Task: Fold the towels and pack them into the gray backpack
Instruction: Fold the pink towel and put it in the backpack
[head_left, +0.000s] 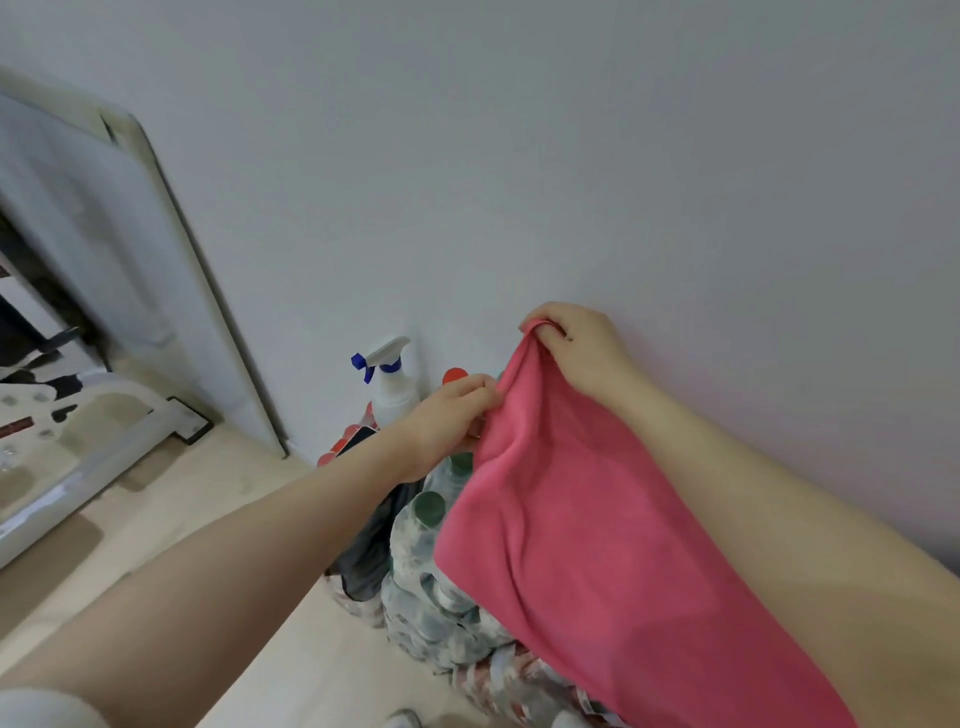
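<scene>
A pink towel (582, 530) hangs in the air in front of a white wall, draping down toward the lower right. My right hand (576, 345) pinches its top corner, held high. My left hand (447, 421) grips the towel's left edge a little lower, fingers curled on the cloth. The gray backpack is not in view.
Below the towel sit shrink-wrapped packs of water bottles (436, 582) on a light floor. A white spray bottle with a blue trigger (392, 382) stands against the wall, with red-capped items beside it. A large leaning mirror (104, 291) fills the left side.
</scene>
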